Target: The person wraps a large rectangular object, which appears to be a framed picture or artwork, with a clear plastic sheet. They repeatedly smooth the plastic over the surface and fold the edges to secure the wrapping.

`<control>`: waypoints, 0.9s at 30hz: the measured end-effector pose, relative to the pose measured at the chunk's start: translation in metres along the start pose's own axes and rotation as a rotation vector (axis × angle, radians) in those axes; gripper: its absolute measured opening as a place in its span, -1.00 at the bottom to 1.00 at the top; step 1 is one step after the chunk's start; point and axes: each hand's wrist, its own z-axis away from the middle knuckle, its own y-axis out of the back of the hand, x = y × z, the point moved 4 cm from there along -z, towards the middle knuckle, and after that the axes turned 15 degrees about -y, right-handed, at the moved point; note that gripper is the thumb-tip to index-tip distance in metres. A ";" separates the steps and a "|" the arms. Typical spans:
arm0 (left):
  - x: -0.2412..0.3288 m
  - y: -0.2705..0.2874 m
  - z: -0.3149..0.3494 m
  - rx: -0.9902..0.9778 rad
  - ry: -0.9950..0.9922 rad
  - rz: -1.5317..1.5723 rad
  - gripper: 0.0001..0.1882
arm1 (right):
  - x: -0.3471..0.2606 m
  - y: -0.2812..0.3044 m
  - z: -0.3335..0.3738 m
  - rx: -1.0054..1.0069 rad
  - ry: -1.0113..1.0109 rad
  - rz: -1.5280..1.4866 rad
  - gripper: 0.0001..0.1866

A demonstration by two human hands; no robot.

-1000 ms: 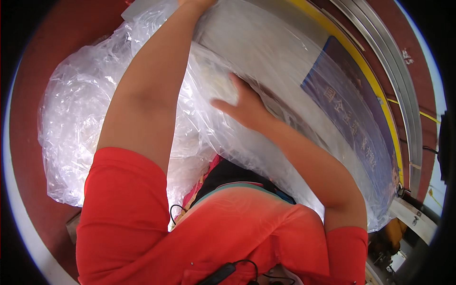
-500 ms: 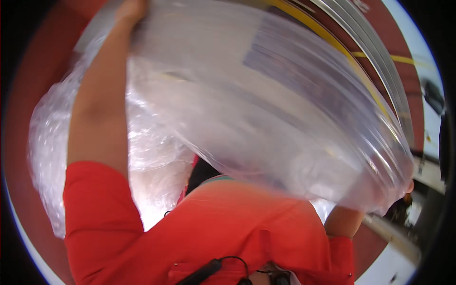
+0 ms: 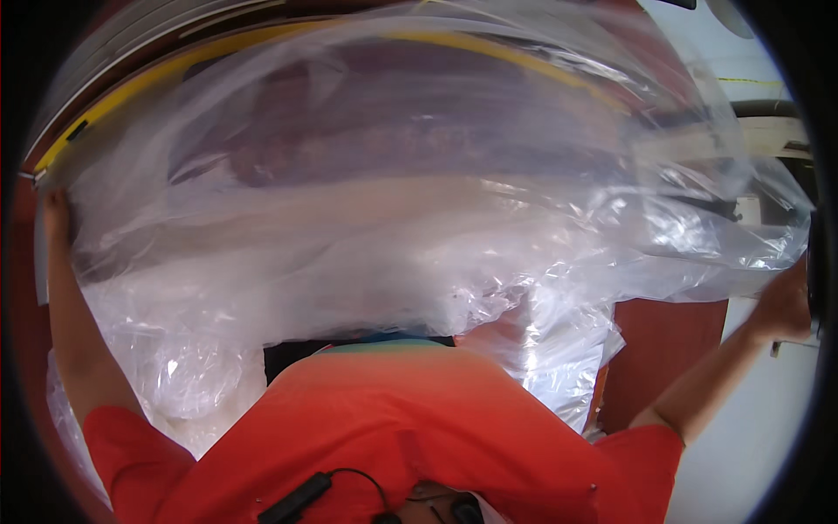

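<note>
A large sheet of clear plastic film [image 3: 349, 236] is stretched wide in front of my body, wrinkled and shiny toward the right. At the far left, my left hand [image 3: 58, 212] is closed at the sheet's side edge. My right hand [image 3: 786, 301] reaches to the far right rim, closed around the sheet's gathered right end; a dark shape at the rim partly covers its fingers. Both arms are spread wide. Crumpled clear film [image 3: 192, 375] hangs below on the left, and more shiny film [image 3: 563, 349] drapes down at the right of my waist.
Behind the sheet runs a curved yellow edge [image 3: 113, 92] with metal rails beyond it. A dark panel [image 3: 393, 113] shows through the film. Reddish-brown floor [image 3: 663, 358] and a pale surface [image 3: 751, 419] lie at the right. Grey equipment [image 3: 768, 135] stands at the upper right.
My arms have spread apart: the left hand moved left and down, the right moved right and up. The film has opened out across the view, which has turned.
</note>
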 end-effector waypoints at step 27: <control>0.041 0.067 0.037 -0.199 0.027 -0.099 -0.59 | -0.159 -0.194 0.233 -1.077 -0.184 -0.436 -0.41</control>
